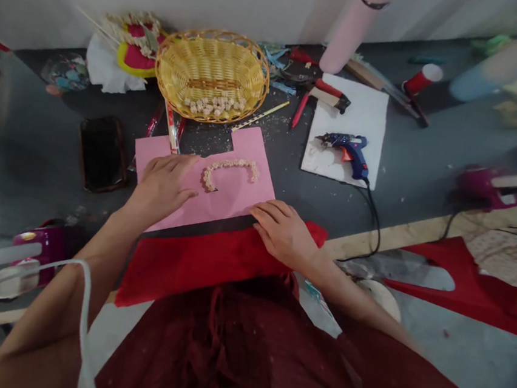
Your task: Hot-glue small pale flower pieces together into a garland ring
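Our fingers [177, 163] lie extended and unclenched, gripping nothing: the bare left hand [161, 186] rests on the flat pink paper sheet [234, 201], the bare right hand [282, 232] at its near right corner, probably steadying it. On the sheet lies a curved row of nubbly beige pieces [231, 163]; the oval golden wicker basket [251, 77] stands just beyond, likely for our easy reach.

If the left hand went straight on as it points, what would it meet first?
Likely the curved beige row of small lumpy pieces on the pink paper sheet, though the left hand may pass above.
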`<action>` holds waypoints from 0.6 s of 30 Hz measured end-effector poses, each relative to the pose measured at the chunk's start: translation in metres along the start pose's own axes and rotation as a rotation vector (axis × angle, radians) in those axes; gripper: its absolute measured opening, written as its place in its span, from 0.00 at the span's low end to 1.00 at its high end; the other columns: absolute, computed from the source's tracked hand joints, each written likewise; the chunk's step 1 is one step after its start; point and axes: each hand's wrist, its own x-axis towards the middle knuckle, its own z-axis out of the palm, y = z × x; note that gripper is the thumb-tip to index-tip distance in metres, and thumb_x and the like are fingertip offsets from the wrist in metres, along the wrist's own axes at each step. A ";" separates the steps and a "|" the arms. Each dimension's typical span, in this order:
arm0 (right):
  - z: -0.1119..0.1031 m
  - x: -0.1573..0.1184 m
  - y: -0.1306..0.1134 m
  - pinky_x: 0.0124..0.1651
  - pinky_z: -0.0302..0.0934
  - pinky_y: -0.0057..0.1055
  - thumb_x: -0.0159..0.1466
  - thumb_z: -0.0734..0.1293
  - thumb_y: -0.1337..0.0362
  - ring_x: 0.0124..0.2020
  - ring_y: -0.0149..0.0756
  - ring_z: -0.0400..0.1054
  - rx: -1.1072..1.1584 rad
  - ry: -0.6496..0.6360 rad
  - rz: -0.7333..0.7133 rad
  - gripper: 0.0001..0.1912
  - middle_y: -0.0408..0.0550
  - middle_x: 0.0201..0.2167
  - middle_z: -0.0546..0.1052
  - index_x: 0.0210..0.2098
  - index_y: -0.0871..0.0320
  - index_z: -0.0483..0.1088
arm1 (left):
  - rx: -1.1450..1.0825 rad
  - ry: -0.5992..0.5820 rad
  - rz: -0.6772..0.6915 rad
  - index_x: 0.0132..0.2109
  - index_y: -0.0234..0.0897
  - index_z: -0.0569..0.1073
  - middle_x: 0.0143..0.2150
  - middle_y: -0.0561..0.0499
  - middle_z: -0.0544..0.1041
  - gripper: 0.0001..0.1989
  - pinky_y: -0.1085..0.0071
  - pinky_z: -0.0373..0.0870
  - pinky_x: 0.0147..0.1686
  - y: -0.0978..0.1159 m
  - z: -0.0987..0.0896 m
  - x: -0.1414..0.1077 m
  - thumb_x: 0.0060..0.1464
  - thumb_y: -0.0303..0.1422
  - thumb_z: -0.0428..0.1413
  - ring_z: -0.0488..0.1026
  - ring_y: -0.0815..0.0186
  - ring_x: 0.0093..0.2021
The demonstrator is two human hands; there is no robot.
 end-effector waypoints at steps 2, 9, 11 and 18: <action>0.000 -0.001 0.003 0.53 0.67 0.45 0.70 0.60 0.68 0.53 0.45 0.70 -0.023 -0.012 -0.005 0.15 0.54 0.52 0.78 0.53 0.61 0.72 | -0.001 -0.036 0.020 0.68 0.39 0.57 0.66 0.40 0.67 0.34 0.50 0.62 0.63 0.000 0.001 0.001 0.58 0.37 0.59 0.65 0.48 0.65; -0.003 -0.005 0.017 0.55 0.66 0.44 0.70 0.60 0.70 0.55 0.44 0.69 -0.023 -0.048 -0.064 0.15 0.52 0.53 0.78 0.53 0.60 0.72 | 0.014 -0.094 -0.003 0.68 0.36 0.58 0.65 0.37 0.69 0.36 0.49 0.62 0.63 -0.001 0.006 -0.004 0.57 0.39 0.61 0.67 0.47 0.63; -0.004 -0.005 0.021 0.55 0.66 0.44 0.69 0.60 0.70 0.55 0.44 0.69 0.006 -0.059 -0.094 0.16 0.51 0.53 0.78 0.53 0.59 0.72 | 0.034 -0.085 0.007 0.67 0.36 0.59 0.63 0.37 0.71 0.35 0.49 0.63 0.62 0.000 0.006 -0.006 0.58 0.39 0.60 0.68 0.47 0.62; -0.004 0.026 0.060 0.49 0.69 0.39 0.69 0.63 0.64 0.44 0.41 0.73 0.133 0.141 0.105 0.13 0.56 0.43 0.79 0.50 0.64 0.73 | -0.004 0.004 -0.012 0.66 0.36 0.61 0.62 0.37 0.71 0.32 0.50 0.63 0.60 0.014 0.004 0.008 0.60 0.43 0.58 0.67 0.47 0.62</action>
